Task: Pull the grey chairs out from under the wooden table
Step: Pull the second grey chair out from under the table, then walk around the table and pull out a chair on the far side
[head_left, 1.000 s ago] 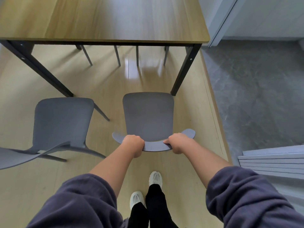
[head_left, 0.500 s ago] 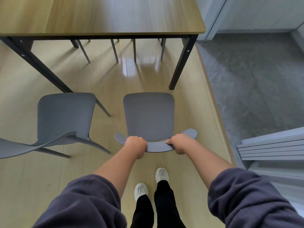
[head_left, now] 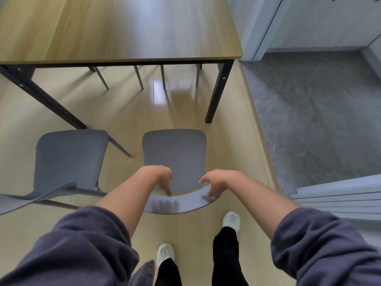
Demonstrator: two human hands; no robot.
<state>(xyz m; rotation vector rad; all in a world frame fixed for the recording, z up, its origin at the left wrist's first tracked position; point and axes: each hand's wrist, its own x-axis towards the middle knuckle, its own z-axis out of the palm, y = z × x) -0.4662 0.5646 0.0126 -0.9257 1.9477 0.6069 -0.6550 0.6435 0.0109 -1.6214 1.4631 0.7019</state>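
Both the left hand (head_left: 162, 178) and right hand (head_left: 216, 182) hover with fingers loosely spread, gripping nothing, over the near grey chair (head_left: 175, 155). The second grey chair (head_left: 70, 159) stands at nine o'clock, the wooden table (head_left: 123, 27) at twelve.

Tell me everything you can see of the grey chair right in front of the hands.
The grey chair looks like matte moulded plastic, with a flat, round-cornered seat and a curved backrest nearest the camera. It stands upright on the pale wooden floor, fully clear of the wooden table, beside a second grey chair on its left. Its legs are hidden under the seat. The left hand and right hand hover open over the backrest; contact is blurred and unclear.
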